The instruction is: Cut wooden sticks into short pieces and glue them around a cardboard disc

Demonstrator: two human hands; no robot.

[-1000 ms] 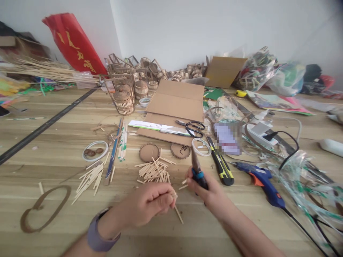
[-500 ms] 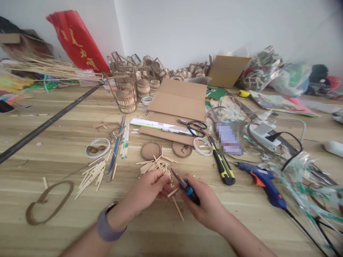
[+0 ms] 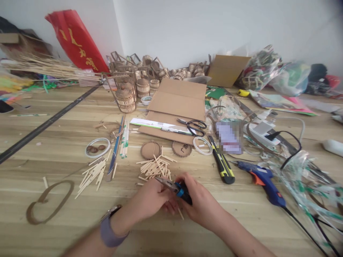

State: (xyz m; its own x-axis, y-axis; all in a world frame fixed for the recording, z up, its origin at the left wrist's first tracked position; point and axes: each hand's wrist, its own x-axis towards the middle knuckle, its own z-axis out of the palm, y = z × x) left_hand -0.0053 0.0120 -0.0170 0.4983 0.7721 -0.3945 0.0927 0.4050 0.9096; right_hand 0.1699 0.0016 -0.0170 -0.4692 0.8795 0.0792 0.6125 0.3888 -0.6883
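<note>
Blue-handled pliers (image 3: pixel 174 186) with dark metal tips.

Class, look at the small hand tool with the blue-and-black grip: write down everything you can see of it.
The tool looks like small pliers or cutters: a grey metal nose, a blue collar and dark handles. The right hand wraps the handles, hiding most of them. It lies nearly level, with its nose pointing left across the left hand, just in front of the pile of short wooden sticks. Whether the nose is open is unclear.

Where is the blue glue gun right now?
The blue glue gun lies on the wooden table, right of the yellow-and-black utility knife and beyond the right hand.
</note>
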